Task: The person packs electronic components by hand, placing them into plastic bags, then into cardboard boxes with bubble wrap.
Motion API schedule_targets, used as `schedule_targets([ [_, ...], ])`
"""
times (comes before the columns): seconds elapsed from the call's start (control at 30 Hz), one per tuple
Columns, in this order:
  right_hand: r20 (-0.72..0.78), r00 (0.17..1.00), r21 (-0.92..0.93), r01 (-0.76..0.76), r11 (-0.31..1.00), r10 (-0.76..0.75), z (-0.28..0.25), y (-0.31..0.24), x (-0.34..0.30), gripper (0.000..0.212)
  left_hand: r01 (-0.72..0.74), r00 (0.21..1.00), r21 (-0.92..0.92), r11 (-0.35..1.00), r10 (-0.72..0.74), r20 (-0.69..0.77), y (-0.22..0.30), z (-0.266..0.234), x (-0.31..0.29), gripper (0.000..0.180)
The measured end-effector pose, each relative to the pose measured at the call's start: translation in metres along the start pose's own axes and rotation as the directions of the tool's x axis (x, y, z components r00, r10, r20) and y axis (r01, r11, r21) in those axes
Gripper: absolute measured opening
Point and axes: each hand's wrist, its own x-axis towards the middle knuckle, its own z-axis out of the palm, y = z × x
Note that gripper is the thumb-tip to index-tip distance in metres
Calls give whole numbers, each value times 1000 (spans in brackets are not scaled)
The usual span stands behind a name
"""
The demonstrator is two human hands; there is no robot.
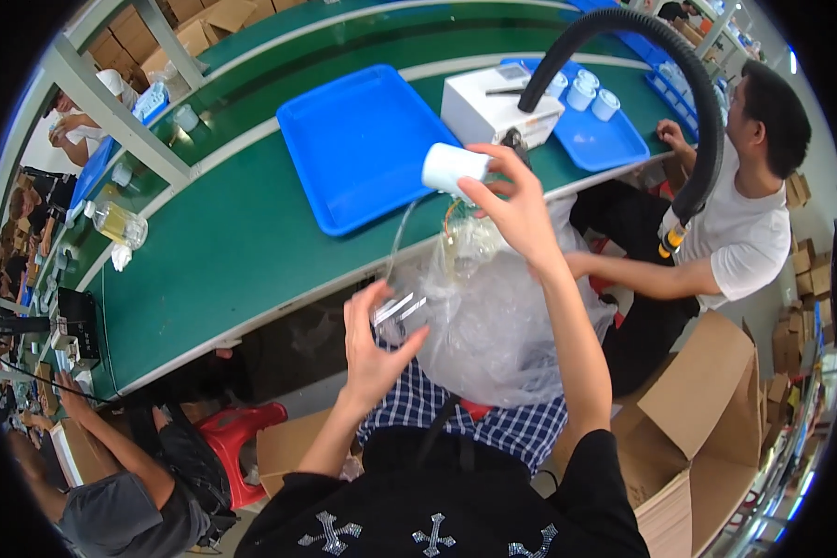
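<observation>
My right hand (516, 209) is raised over the table's front edge, thumb and fingers closed round a pale blue-white cylindrical cup-like part (448, 169) lying on its side. Lower and to the left, my left hand (367, 349) grips a clear, shiny cup-shaped plastic piece (400, 316) between thumb and fingers. A large clear plastic bag (498, 330) rests on my lap, below the right hand and beside the left. Behind the cylinder, a large blue tray (358, 139) lies on the green table (242, 232) with nothing in it.
A white box-shaped device (493, 107) stands behind my right hand, near a black flexible hose (665, 28). Farther right, a blue tray (604, 144) carries several white cups. A bottle (116, 223) stands far left. An opened cardboard box (697, 409) and a seated co-worker (753, 214) are right.
</observation>
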Motion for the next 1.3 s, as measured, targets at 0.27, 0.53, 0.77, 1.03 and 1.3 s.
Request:
schedule_targets([
  [0.27,-348,937,-172,-93,981,28,-16,-14,-103,46,-405,910,120,906,412,-39,21,46,5,69],
  [0.53,-90,972,18,-219,976,219,-55,-51,-150,38,-488,873,-50,871,487,-28,38,53,5,69],
  [0.77,180,933,39,-323,946,311,-64,-50,-168,49,-319,836,-340,885,432,339,59,50,6,66],
  [1.03,215,967,-97,-120,988,139,-73,-60,-183,81,8,818,-478,878,270,509,73,43,3,69],
  [1.3,137,988,-108,-62,992,77,-78,-51,-190,73,-149,807,-455,878,374,457,78,48,2,66],
])
